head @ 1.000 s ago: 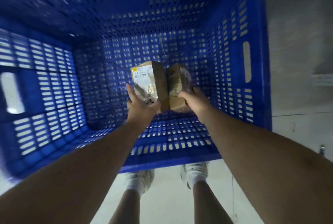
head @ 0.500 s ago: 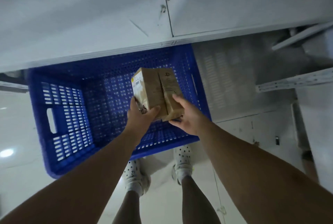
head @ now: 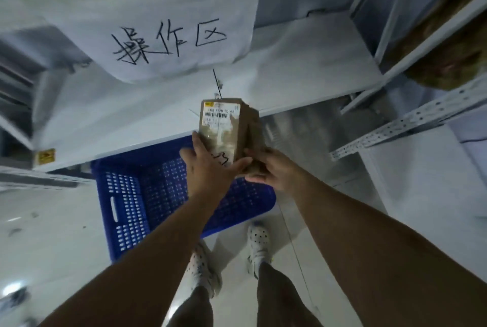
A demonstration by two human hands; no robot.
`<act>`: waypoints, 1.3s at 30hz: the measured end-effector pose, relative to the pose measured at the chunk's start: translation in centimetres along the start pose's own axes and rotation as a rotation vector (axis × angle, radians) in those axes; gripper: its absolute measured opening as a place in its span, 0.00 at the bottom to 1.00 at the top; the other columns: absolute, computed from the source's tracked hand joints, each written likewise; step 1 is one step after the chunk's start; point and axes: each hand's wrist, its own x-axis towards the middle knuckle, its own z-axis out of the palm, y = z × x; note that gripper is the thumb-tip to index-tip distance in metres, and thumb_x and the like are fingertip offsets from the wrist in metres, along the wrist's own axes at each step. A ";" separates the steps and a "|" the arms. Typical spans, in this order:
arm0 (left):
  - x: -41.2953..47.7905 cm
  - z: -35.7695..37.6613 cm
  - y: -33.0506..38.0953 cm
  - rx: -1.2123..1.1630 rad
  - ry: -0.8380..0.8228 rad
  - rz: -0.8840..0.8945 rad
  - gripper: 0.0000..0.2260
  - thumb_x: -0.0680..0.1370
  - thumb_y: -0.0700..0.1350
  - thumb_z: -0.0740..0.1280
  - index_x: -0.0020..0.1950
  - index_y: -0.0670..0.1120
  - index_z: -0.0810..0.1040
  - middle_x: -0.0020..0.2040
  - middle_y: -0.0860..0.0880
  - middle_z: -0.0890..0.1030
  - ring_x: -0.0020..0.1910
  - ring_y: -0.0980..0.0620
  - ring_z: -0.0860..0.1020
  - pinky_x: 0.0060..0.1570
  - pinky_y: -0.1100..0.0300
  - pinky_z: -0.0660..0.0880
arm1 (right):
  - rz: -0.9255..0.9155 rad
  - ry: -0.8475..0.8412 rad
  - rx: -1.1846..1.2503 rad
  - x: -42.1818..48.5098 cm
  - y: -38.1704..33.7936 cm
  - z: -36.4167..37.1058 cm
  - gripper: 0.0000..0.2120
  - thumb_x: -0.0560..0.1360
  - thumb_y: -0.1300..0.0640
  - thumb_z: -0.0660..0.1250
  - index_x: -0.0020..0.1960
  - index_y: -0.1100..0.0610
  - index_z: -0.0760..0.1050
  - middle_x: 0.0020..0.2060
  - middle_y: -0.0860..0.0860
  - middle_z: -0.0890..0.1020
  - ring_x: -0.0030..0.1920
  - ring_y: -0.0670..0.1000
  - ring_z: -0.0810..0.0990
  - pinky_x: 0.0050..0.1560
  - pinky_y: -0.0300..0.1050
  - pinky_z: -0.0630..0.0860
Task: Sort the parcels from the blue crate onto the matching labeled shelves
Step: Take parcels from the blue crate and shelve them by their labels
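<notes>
Two brown cardboard parcels are held side by side above the blue crate. My left hand grips the bottom of the left parcel, which faces me with a white barcode label and a handwritten mark. The right parcel stands pressed against it, mostly hidden, and my right hand grips its lower end. The crate stands on the floor under the edge of a white shelf; the part of its inside that shows holds no parcels.
A paper sign with handwritten characters hangs over the white shelf. A metal rack with perforated rails stands at the right, with brown parcels on its upper shelf. My feet in white shoes stand on the pale floor before the crate.
Both hands have lifted the two parcels up out of the crate to shelf height. My view has risen from the crate's inside to the shelf and the sign.
</notes>
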 end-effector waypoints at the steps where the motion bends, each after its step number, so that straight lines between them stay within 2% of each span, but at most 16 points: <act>1: -1.1 -1.2 1.5 -0.008 -0.001 -0.012 0.53 0.65 0.62 0.75 0.78 0.49 0.46 0.67 0.44 0.57 0.68 0.41 0.66 0.64 0.48 0.69 | -0.027 0.018 0.025 -1.4 -1.0 0.7 0.21 0.76 0.58 0.69 0.66 0.62 0.71 0.47 0.57 0.82 0.37 0.50 0.84 0.33 0.44 0.78; 3: -2.3 -3.1 4.1 -0.073 0.009 0.029 0.45 0.70 0.61 0.71 0.77 0.48 0.51 0.66 0.43 0.59 0.65 0.41 0.68 0.62 0.49 0.72 | -0.089 0.076 0.091 -3.7 -3.0 1.5 0.24 0.73 0.57 0.71 0.67 0.60 0.71 0.54 0.59 0.82 0.47 0.54 0.84 0.41 0.49 0.80; 5: -3.1 -5.1 6.0 -0.188 -0.009 0.077 0.33 0.74 0.57 0.69 0.74 0.47 0.60 0.63 0.44 0.64 0.58 0.46 0.72 0.54 0.56 0.74 | -0.162 0.083 0.156 -6.0 -5.0 2.3 0.28 0.71 0.56 0.73 0.68 0.59 0.71 0.58 0.60 0.81 0.57 0.58 0.81 0.50 0.53 0.79; 7: -3.9 -7.0 7.8 -0.411 -0.070 0.107 0.22 0.76 0.49 0.70 0.66 0.44 0.71 0.58 0.44 0.75 0.50 0.50 0.80 0.44 0.62 0.77 | -0.217 0.091 0.193 -8.7 -7.0 2.5 0.24 0.73 0.57 0.71 0.67 0.59 0.72 0.58 0.59 0.81 0.58 0.58 0.80 0.56 0.55 0.78; 9: -5.0 -8.7 9.4 -0.664 -0.202 0.061 0.15 0.76 0.41 0.69 0.61 0.39 0.76 0.52 0.42 0.83 0.45 0.48 0.84 0.44 0.57 0.80 | -0.269 0.117 0.215 -11.4 -8.5 2.3 0.21 0.75 0.57 0.68 0.67 0.60 0.72 0.57 0.59 0.82 0.58 0.58 0.81 0.59 0.57 0.77; 11: -6.1 -9.9 10.4 -0.826 -0.358 0.030 0.15 0.76 0.35 0.67 0.63 0.38 0.75 0.53 0.40 0.83 0.50 0.43 0.82 0.52 0.50 0.79 | -0.329 0.155 0.202 -13.8 -9.5 2.6 0.24 0.75 0.59 0.69 0.69 0.61 0.68 0.58 0.60 0.81 0.57 0.59 0.81 0.56 0.57 0.79; 12: -6.8 -10.5 11.0 -0.879 -0.424 0.028 0.16 0.76 0.34 0.66 0.64 0.39 0.74 0.54 0.40 0.82 0.51 0.42 0.82 0.51 0.50 0.80 | -0.361 0.196 0.195 -15.1 -9.9 2.9 0.24 0.75 0.60 0.69 0.68 0.60 0.66 0.58 0.60 0.80 0.55 0.58 0.82 0.52 0.55 0.81; 14: -8.2 -11.8 12.2 -0.928 -0.515 0.033 0.18 0.76 0.33 0.66 0.65 0.44 0.71 0.52 0.42 0.82 0.47 0.44 0.82 0.42 0.54 0.82 | -0.424 0.285 0.186 -17.7 -11.0 3.8 0.24 0.74 0.62 0.70 0.66 0.57 0.63 0.56 0.57 0.78 0.50 0.55 0.82 0.45 0.52 0.82; 16: -9.2 -13.1 13.0 -0.914 -0.570 0.067 0.20 0.75 0.32 0.66 0.64 0.47 0.70 0.51 0.43 0.82 0.43 0.46 0.83 0.35 0.57 0.80 | -0.481 0.338 0.162 -20.0 -11.8 4.2 0.24 0.74 0.63 0.71 0.65 0.56 0.63 0.53 0.55 0.78 0.47 0.53 0.82 0.44 0.50 0.81; 19: -10.1 -15.1 13.9 -0.888 -0.544 0.181 0.23 0.74 0.32 0.68 0.67 0.45 0.69 0.53 0.41 0.82 0.44 0.47 0.84 0.41 0.57 0.79 | -0.555 0.396 0.187 -23.5 -12.5 4.1 0.23 0.74 0.64 0.70 0.64 0.56 0.65 0.54 0.56 0.77 0.51 0.55 0.80 0.46 0.51 0.81; 23: -11.2 -17.2 15.7 -0.910 -0.469 0.332 0.20 0.75 0.33 0.67 0.66 0.42 0.71 0.55 0.41 0.82 0.43 0.47 0.85 0.39 0.60 0.80 | -0.656 0.415 0.280 -27.5 -12.1 3.5 0.16 0.75 0.65 0.67 0.60 0.52 0.72 0.61 0.58 0.76 0.61 0.59 0.76 0.45 0.51 0.79; 27: -13.0 -17.0 17.8 -0.902 -0.496 0.407 0.24 0.74 0.35 0.70 0.68 0.43 0.70 0.58 0.41 0.81 0.52 0.43 0.82 0.53 0.50 0.79 | -0.689 0.387 0.358 -31.1 -11.0 3.2 0.13 0.76 0.63 0.66 0.59 0.52 0.74 0.54 0.55 0.81 0.55 0.55 0.79 0.44 0.49 0.82; 29: -14.5 -16.4 18.9 -0.896 -0.539 0.430 0.21 0.74 0.35 0.69 0.66 0.44 0.71 0.56 0.43 0.81 0.51 0.47 0.83 0.52 0.52 0.79 | -0.713 0.400 0.349 -32.7 -10.3 2.7 0.19 0.76 0.66 0.65 0.65 0.57 0.72 0.57 0.57 0.80 0.55 0.57 0.80 0.44 0.47 0.83; 33: -18.0 -15.2 20.5 -0.887 -0.644 0.458 0.13 0.77 0.38 0.66 0.61 0.45 0.74 0.54 0.46 0.83 0.51 0.49 0.83 0.50 0.56 0.79 | -0.844 0.417 0.356 -36.5 -9.7 1.5 0.33 0.72 0.78 0.63 0.72 0.55 0.63 0.66 0.60 0.74 0.63 0.62 0.76 0.58 0.57 0.78; 36: -20.3 -14.4 22.1 -0.915 -0.701 0.417 0.09 0.80 0.44 0.63 0.59 0.46 0.76 0.52 0.48 0.84 0.49 0.52 0.83 0.45 0.60 0.81 | -0.946 0.453 0.208 -40.6 -10.0 0.6 0.34 0.74 0.77 0.61 0.71 0.48 0.63 0.67 0.54 0.73 0.65 0.60 0.74 0.62 0.61 0.74; 39: -22.6 -13.7 24.3 -0.968 -0.758 0.355 0.07 0.80 0.48 0.63 0.53 0.48 0.79 0.46 0.50 0.85 0.46 0.54 0.83 0.42 0.60 0.79 | -1.047 0.438 0.125 -45.0 -10.5 -0.8 0.34 0.73 0.81 0.57 0.65 0.47 0.68 0.66 0.52 0.73 0.64 0.58 0.74 0.61 0.56 0.76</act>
